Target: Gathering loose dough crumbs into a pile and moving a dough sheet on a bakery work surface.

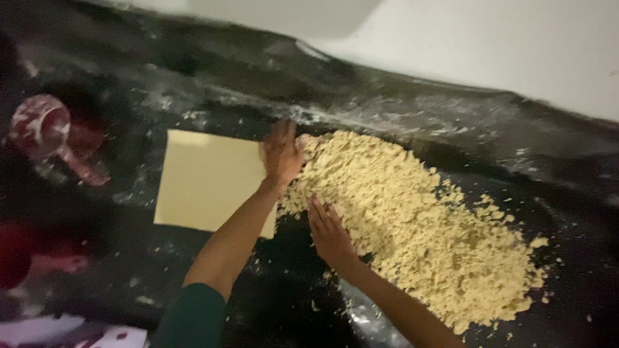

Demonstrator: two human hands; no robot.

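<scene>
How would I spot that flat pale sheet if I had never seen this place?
Start at the dark, flour-dusted work surface and find the big heap of yellowish crumbly pieces that both hands touch. The flat pale sheet lies just left of that heap, partly under the left hand and forearm. It is the only smooth, straight-edged rectangle; the heap is loose and lumpy.
</scene>
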